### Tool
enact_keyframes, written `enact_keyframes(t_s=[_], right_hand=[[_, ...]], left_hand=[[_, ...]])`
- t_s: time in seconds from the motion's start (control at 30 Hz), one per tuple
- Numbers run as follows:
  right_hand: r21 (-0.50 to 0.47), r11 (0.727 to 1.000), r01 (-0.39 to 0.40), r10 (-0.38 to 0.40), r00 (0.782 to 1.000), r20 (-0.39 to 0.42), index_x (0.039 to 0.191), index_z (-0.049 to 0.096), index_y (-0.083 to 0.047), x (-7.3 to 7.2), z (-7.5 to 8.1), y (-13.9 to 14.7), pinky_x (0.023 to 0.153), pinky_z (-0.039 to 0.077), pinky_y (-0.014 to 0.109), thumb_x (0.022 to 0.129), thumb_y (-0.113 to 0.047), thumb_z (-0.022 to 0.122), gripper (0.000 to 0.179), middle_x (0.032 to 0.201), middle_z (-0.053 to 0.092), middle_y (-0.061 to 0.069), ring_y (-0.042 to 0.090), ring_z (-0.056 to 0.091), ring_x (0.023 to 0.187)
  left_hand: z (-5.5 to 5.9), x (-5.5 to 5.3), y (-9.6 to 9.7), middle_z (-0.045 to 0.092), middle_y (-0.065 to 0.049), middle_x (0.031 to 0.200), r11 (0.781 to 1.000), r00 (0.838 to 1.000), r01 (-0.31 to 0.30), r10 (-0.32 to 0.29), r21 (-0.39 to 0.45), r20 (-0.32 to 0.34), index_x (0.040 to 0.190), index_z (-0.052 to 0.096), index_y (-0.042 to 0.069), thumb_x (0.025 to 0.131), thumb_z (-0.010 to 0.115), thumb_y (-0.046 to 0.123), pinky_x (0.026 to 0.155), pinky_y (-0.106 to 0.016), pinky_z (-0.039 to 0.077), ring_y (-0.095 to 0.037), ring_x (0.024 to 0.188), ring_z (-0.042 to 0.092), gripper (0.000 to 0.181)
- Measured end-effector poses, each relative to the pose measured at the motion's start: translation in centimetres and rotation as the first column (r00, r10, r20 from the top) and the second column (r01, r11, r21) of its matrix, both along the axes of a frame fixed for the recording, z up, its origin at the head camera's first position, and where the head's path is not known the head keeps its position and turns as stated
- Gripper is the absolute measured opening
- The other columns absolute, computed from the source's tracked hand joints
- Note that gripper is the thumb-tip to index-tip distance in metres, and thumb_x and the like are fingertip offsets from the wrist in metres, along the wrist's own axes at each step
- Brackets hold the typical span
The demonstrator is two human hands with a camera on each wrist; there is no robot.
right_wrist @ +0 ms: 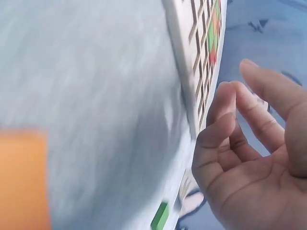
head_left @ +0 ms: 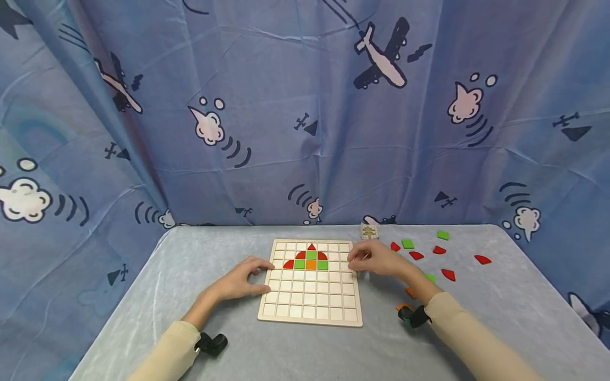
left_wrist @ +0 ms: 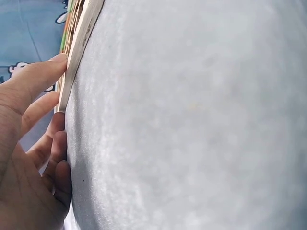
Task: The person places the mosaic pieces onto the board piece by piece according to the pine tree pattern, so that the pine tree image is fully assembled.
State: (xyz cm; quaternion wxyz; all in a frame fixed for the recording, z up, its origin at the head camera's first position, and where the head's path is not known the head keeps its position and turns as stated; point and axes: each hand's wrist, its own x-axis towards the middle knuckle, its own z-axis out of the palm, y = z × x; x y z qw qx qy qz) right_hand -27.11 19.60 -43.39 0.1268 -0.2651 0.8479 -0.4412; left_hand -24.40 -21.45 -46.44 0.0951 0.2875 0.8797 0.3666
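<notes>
A wooden grid board [head_left: 310, 322] lies on the table, with red, green and orange tiles set in its upper cells. Among them are an orange square [head_left: 311, 264] and a red triangle [head_left: 312, 247] at the top. My left hand [head_left: 240, 279] rests at the board's left edge, thumb and index fingertip touching the rim and set apart. In the left wrist view the other fingers bend loosely beside the edge. At the opposite edge, my right hand [head_left: 376, 258] has loosely bent fingers. The right wrist view shows its thumb apart from the fingers and no tile between them.
Loose red tiles [head_left: 483, 260] and green tiles [head_left: 443, 235] lie scattered at the right of the table. Orange tiles [head_left: 405, 306] are partly hidden under the right forearm. A small patterned piece [head_left: 369, 232] stands behind the right hand, near a blue curtain [head_left: 267, 116].
</notes>
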Motion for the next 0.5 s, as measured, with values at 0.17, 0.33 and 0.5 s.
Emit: enact_keyframes(t_s=[0.17, 0.33, 0.5], right_hand=[[-0.007, 0.995, 0.103, -0.102, 0.994, 0.037, 0.112, 0.070, 0.004, -0.4, 0.1, 2.7, 0.067, 0.051, 0.040, 0.096, -0.013, 0.072, 0.023, 0.098, 0.068, 0.009, 0.029, 0.058, 0.082], [0.030, 0.977, 0.212, -0.214, 0.975, 0.067, 0.116, 0.069, 0.004, -0.8, 0.1, 5.1, 0.071, 0.051, 0.042, 0.097, -0.018, 0.073, 0.029, 0.094, 0.067, 0.009, 0.031, 0.060, 0.084], [0.053, 0.956, 0.287, -0.290, 0.955, 0.063, 0.118, 0.068, 0.005, -1.3, -0.4, 7.1, 0.070, 0.051, 0.040, 0.096, -0.020, 0.074, 0.034, 0.096, 0.067, 0.010, 0.030, 0.060, 0.084]], left_hand=[[0.0, -0.1, 0.0, 0.052, -0.012, 0.134, 1.000, 1.000, -0.009, 0.009, 0.003, 0.004, 0.137, 0.062, 0.009, 0.091, 0.080, 0.027, 0.098, -0.051, 0.043, -0.030, 0.114, 0.053, 0.052], [0.0, -0.1, 0.1, 0.053, -0.011, 0.133, 1.000, 1.000, -0.023, 0.023, -0.004, 0.007, 0.136, 0.062, 0.009, 0.090, 0.080, 0.027, 0.097, -0.051, 0.043, -0.030, 0.113, 0.053, 0.052], [0.0, 0.0, 0.1, 0.052, -0.011, 0.133, 1.000, 0.999, -0.029, 0.029, -0.006, 0.014, 0.136, 0.062, 0.010, 0.090, 0.080, 0.027, 0.097, -0.051, 0.043, -0.030, 0.114, 0.053, 0.052]])
